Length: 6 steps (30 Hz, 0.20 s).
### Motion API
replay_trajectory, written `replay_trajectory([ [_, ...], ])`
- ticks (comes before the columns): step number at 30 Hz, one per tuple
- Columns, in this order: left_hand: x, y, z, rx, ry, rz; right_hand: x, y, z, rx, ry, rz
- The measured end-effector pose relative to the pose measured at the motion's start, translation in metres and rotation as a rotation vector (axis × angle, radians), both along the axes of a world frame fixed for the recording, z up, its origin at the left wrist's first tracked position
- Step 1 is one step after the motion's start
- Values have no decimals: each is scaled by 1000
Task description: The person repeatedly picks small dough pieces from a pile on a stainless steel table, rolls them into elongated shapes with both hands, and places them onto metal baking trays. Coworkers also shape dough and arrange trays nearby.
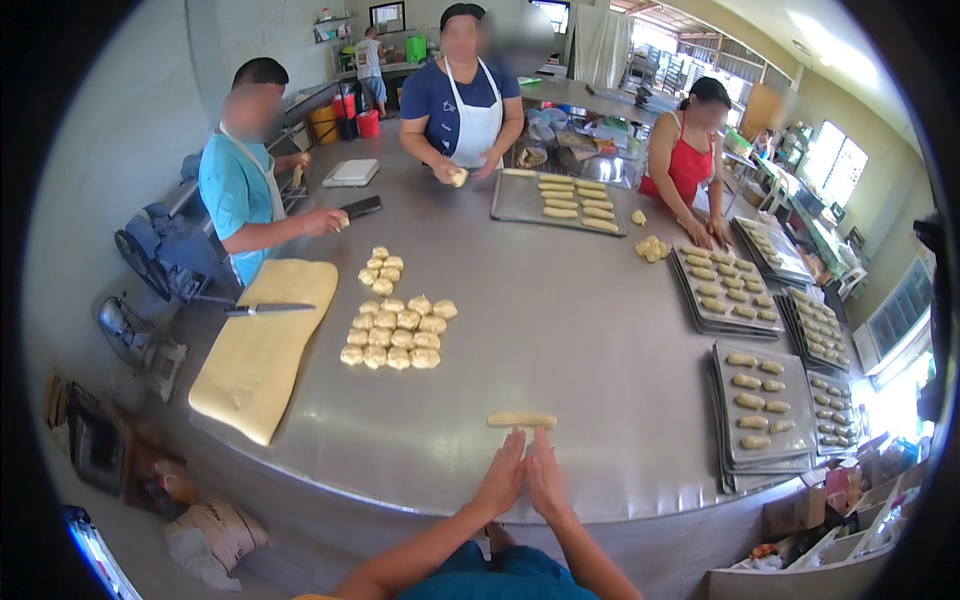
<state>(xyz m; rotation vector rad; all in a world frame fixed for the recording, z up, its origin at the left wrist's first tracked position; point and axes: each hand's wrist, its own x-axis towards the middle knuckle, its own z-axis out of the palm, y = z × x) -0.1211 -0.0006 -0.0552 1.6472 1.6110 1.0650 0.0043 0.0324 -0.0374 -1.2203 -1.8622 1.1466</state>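
Note:
A smooth, pale dough roll (pixel 521 420) lies crosswise on the steel table, close to its near side. Just short of it, my left hand (pixel 503 472) and my right hand (pixel 545 476) are side by side with fingers stretched forward. Both hands are open and hold nothing. Their fingertips come up to the roll's near edge; whether they touch it I cannot tell. Beyond the roll, to the left, several dough balls (pixel 400 336) sit in close rows, with a smaller cluster (pixel 380 269) behind them.
At left a thick dough sheet (pixel 262 355) carries a long knife (pixel 268 309). Stacked trays of shaped dough (pixel 768 400) line the right edge; another tray (pixel 560 225) lies at the back. Three people work around the table, one holding a dark scraper (pixel 362 207). A white scale (pixel 351 173) stands far left.

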Motion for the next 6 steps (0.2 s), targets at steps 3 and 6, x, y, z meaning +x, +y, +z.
replay_trajectory([
  [3, -10, 44, -16, -150, 307, -48, -23, 44, -21, 199, -219, 68],
  [6, -28, 99, -32, -208, 707, -49, -40, 92, -37, 264, -426, 35],
])
